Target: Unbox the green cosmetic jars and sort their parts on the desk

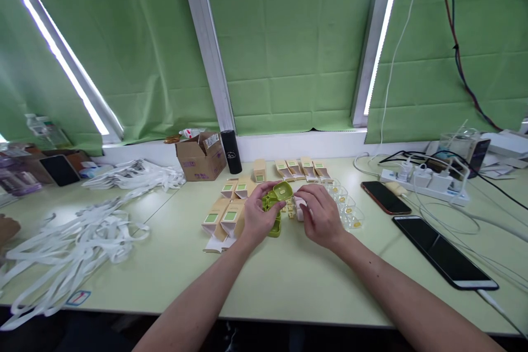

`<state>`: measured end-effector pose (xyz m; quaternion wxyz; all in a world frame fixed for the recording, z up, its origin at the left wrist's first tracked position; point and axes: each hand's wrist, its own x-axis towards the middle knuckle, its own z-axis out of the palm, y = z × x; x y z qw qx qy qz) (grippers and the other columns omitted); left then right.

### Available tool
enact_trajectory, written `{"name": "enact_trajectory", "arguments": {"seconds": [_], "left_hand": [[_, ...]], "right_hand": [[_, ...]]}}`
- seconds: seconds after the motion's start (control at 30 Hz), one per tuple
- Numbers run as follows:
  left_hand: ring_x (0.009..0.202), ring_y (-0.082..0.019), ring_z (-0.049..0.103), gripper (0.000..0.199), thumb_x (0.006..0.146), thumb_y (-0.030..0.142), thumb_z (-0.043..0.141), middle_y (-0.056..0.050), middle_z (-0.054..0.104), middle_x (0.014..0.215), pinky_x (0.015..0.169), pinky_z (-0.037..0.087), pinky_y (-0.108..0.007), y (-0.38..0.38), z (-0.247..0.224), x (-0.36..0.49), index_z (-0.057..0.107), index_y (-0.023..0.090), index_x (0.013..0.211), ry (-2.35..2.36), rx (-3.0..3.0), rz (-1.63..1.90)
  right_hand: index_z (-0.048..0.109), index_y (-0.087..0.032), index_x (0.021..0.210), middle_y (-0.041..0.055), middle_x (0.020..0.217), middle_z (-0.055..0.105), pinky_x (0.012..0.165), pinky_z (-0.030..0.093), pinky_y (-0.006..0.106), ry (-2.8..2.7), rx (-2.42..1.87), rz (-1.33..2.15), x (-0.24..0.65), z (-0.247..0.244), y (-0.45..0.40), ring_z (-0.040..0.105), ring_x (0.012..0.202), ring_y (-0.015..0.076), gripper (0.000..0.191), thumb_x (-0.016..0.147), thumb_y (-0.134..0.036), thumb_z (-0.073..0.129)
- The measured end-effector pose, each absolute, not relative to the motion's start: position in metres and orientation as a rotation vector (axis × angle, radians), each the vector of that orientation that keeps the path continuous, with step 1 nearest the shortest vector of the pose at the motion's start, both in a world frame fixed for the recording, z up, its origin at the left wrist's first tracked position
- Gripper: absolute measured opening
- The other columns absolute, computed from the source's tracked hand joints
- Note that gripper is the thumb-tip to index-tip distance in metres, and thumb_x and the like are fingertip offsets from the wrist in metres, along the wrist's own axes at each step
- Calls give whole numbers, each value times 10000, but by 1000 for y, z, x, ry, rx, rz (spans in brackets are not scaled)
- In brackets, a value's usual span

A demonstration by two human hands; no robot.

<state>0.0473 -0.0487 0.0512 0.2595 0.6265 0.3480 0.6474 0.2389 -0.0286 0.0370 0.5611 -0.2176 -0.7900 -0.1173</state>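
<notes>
My left hand (260, 212) is closed around a small green open case (282, 191), held tilted above the table. More green cases (275, 229) lie just under and beside that hand. My right hand (322, 214) is to the right of the held case, fingers bent together in a pinch; anything between the fingertips is too small to make out. By its thumb is a small whitish block (299, 210); whether it is touched I cannot tell. Little yellowish pieces (291, 209) lie between the hands. Clear plastic pieces with yellow spots (348, 210) are beyond my right hand.
Beige cartons with green labels (216, 217) stand left of my hands, with more cartons (303, 169) behind. White straps (82, 247) sprawl leftward. A cardboard box (201, 157), black bottle (231, 152), two phones (445, 253) and a power strip (424, 184) with cables surround the area. Another person's hand (8, 228) shows at far left.
</notes>
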Motion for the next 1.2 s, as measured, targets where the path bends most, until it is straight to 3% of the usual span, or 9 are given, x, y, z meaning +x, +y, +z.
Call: {"name": "enact_trajectory", "arguments": {"seconds": [0.27, 0.37, 0.47, 0.6, 0.83, 0.97, 1.1, 1.2], "left_hand": [[1090, -251, 725, 500, 837, 493, 807, -147, 738, 1192, 870, 590, -327, -50, 49, 48, 645, 184, 1196, 994, 1628, 1680], [875, -216, 743, 535, 831, 631, 758, -117, 772, 967, 732, 566, -288, -49, 47, 47, 655, 164, 1070, 1047, 1610, 1603], [654, -167, 667, 609, 788, 754, 712, -41, 709, 727, 599, 500, -253, -48, 46, 48, 632, 169, 938, 1075, 1599, 1534], [548, -124, 526, 680, 770, 855, 621, 4, 587, 621, 509, 398, -231, -48, 47, 50, 606, 175, 764, 1086, 1646, 1495], [514, -124, 414, 703, 850, 848, 511, 18, 470, 544, 497, 322, -258, -50, 51, 52, 510, 196, 586, 1133, 1750, 1417], [492, -143, 461, 730, 921, 816, 408, -2, 497, 501, 506, 371, -277, -52, 52, 53, 479, 212, 519, 1109, 1782, 1367], [512, -170, 529, 686, 1007, 685, 361, -19, 543, 513, 539, 426, -297, -54, 51, 55, 530, 222, 530, 1082, 1828, 1270], [580, -175, 550, 525, 1019, 539, 457, -18, 581, 597, 586, 439, -302, -55, 49, 54, 573, 217, 619, 1167, 1959, 1372]], "right_hand": [[372, -254, 1548, 164, 1381, 580, 1083, 504, 588, -1897, -509, -204, 232, 34, -36, 548, 1325, 342, 610, 966, -143, 516], [316, -276, 1597, 169, 1411, 551, 1094, 491, 603, -1939, -539, -164, 233, 32, -37, 534, 1342, 358, 677, 965, -165, 532], [298, -285, 1616, 172, 1408, 535, 1086, 493, 608, -1948, -554, -120, 232, 30, -37, 531, 1339, 367, 710, 960, -176, 547], [337, -279, 1592, 178, 1373, 530, 1054, 525, 578, -1929, -551, -87, 231, 30, -38, 544, 1310, 353, 664, 973, -169, 551], [384, -254, 1557, 161, 1363, 608, 1067, 542, 534, -1950, -490, 3, 227, 28, -39, 593, 1294, 312, 554, 1023, -221, 527], [427, -263, 1494, 143, 1427, 613, 1143, 498, 537, -1892, -451, 155, 226, 30, -42, 561, 1379, 303, 520, 1006, -289, 604], [532, -260, 1369, 133, 1308, 676, 963, 613, 444, -1795, -558, 494, 223, 26, -44, 709, 1121, 267, 408, 994, -384, 635], [573, -249, 1330, 126, 1239, 691, 861, 631, 392, -1691, -599, 701, 222, 23, -42, 724, 1022, 246, 404, 987, -451, 640]]}}
